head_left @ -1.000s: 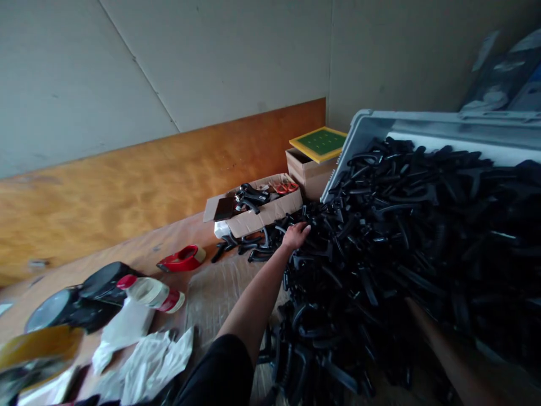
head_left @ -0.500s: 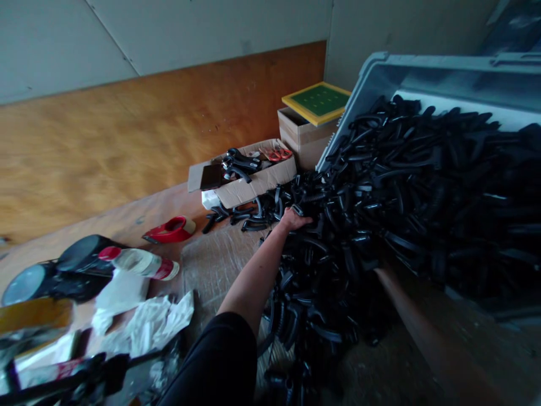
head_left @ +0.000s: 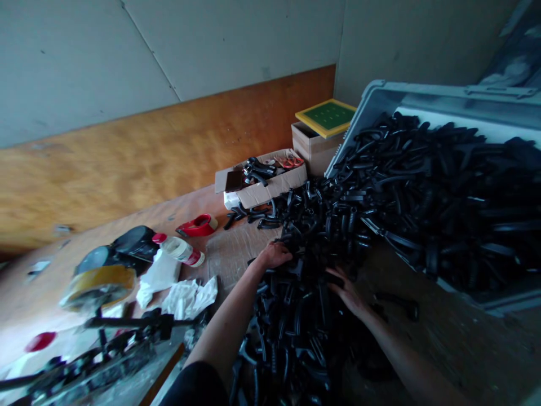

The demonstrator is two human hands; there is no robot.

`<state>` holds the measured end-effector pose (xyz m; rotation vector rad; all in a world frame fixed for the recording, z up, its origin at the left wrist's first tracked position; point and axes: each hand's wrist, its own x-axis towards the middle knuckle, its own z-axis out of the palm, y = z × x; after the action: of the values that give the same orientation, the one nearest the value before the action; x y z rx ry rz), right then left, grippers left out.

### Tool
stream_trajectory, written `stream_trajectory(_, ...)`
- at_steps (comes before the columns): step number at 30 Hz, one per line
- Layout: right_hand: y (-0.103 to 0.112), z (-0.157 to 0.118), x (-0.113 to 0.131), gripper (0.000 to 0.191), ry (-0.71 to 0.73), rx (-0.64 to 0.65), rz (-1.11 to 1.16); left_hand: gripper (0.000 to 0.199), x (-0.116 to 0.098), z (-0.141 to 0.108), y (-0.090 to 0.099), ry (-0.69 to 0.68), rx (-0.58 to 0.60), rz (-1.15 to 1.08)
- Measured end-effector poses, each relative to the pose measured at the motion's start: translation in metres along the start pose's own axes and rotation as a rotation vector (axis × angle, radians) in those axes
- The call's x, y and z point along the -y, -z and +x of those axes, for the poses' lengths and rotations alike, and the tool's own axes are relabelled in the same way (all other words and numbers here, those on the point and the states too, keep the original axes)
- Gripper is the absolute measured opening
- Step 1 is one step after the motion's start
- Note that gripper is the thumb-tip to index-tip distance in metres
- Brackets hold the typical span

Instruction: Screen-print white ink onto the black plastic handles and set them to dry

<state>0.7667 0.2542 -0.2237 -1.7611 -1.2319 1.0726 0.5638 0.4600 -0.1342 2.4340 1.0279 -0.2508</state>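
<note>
A heap of black curved handle-like parts (head_left: 296, 316) spreads from the tipped bin towards me. On the left side of the heap rests my left hand (head_left: 276, 254), knuckles up, its fingertips sunk among the parts and hidden. Across from it, my right hand (head_left: 346, 290) lies against the heap's right side with fingers apart, touching black parts. Between both hands lie more of the parts, dark and hard to tell one from another.
A grey bin (head_left: 426, 87) full of the same parts lies tipped at the right. Behind the heap are an open carton (head_left: 273, 192), a second box (head_left: 319, 152) and a yellow-framed green board (head_left: 327, 117). At left are a red tape dispenser (head_left: 200, 225), a bottle (head_left: 181, 250) and a tape roll (head_left: 99, 285).
Both hands have drawn back towards me, and black parts have shifted nearer with them. Bare floor and one loose part now show between heap and bin. The view has turned slightly left.
</note>
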Motion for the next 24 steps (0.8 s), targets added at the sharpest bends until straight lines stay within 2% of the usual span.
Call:
stream_trajectory(3, -0.010, -0.015, 0.024, 0.056, 0.071, 0.081, -0.100, 0.034, -0.001, -0.030, -0.004, -0.036, -0.062, -0.008)
stream_trajectory(6, -0.008, -0.031, 0.047, 0.059, 0.118, 0.130, -0.250, 0.037, -0.007, -0.052, -0.005, -0.062, -0.117, -0.047)
stream_trajectory(10, 0.012, -0.053, 0.068, 0.065, 0.220, 0.218, -0.308, 0.049, -0.016, -0.074, -0.002, -0.003, -0.141, -0.091)
stream_trajectory(14, 0.039, -0.072, 0.067, 0.061, 0.151, 0.234, -0.277, 0.052, -0.023, -0.085, 0.001, 0.076, -0.146, -0.115)
stream_trajectory(17, 0.057, -0.074, 0.044, 0.053, 0.119, 0.078, -0.110, 0.049, -0.027, -0.081, 0.006, 0.075, -0.198, -0.093)
stream_trajectory(20, 0.072, -0.059, 0.004, 0.061, -0.040, -0.217, 0.084, 0.048, -0.033, -0.064, 0.014, 0.034, -0.262, -0.120)
stream_trajectory(22, 0.083, -0.042, -0.026, 0.066, -0.148, -0.427, 0.026, 0.045, -0.037, -0.045, 0.021, -0.006, -0.292, -0.133)
stream_trajectory(24, 0.094, -0.018, -0.051, 0.067, -0.167, -0.567, -0.128, 0.041, -0.041, -0.020, 0.027, -0.004, -0.318, -0.128)
